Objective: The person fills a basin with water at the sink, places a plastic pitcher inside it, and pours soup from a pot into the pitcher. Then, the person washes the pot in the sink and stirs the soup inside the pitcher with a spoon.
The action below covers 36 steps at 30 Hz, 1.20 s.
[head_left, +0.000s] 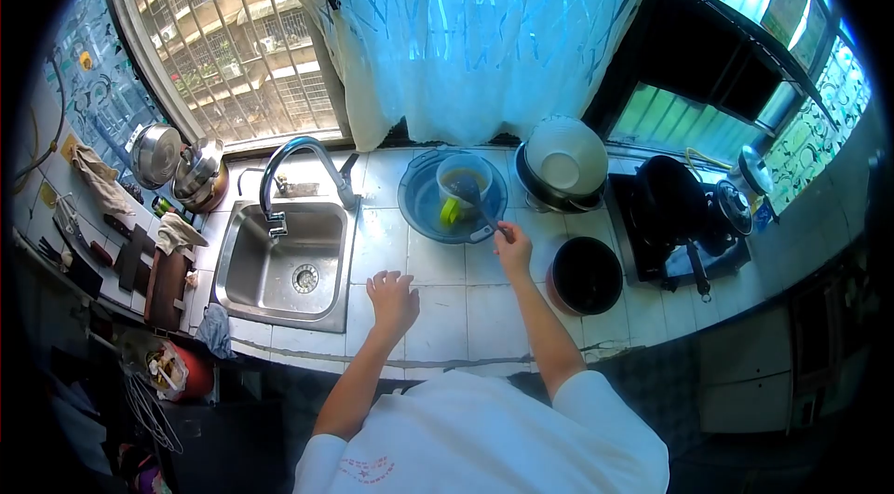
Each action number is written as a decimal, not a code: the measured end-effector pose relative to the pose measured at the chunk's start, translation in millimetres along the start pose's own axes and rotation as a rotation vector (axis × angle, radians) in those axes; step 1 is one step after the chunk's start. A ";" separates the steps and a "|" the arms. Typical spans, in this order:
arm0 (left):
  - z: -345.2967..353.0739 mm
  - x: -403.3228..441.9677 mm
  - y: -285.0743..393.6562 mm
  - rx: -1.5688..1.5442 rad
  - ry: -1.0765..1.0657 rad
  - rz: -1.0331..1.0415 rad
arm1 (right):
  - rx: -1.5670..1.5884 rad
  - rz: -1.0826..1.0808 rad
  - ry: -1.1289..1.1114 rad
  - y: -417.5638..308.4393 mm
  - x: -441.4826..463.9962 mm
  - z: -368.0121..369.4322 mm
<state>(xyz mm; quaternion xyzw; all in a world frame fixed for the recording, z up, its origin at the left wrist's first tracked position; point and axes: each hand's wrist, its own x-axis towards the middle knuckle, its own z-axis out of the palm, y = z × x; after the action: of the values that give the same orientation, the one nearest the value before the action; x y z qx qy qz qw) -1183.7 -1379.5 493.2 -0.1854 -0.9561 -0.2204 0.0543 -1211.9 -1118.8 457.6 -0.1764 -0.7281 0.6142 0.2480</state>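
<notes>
My right hand (512,250) is closed around the handle end of a dark long-handled spoon (484,215). Its lower end reaches into a pale round container (463,164) with brownish contents, and I cannot make out its exact shape there. The container sits inside a translucent blue basin (419,221) on the tiled counter. A bright yellow-green piece (450,211), like a handle, shows at the container's near side. Over the white tiles, left of the basin's near side, my left hand (395,301) is empty with fingers apart.
A steel sink (279,257) with a curved faucet (296,151) lies left. Right of the basin are a stack of bowls (566,159), a dark pot (585,276) and a stove (643,243) with a black pan (669,196). Knives hang on the left wall; curtains (484,38) hang behind.
</notes>
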 end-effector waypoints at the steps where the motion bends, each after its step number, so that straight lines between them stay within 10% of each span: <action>1: -1.3 0.7 -1.6 -0.001 -0.004 0.001 | -0.102 0.032 -0.001 0.7 2.4 0.6; 11: -2.4 14.5 -18.1 -0.015 0.002 0.005 | -1.026 -0.159 -0.127 -28.8 16.8 18.2; 36: -3.0 44.2 -13.5 -0.027 -0.032 0.088 | -0.855 -0.210 -0.149 -15.0 9.9 24.4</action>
<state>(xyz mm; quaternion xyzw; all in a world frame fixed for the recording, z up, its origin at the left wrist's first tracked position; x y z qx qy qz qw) -1229.6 -1377.4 498.7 -0.2316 -0.9446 -0.2278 0.0461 -1233.4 -1135.6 470.8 -0.1435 -0.9465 0.2405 0.1605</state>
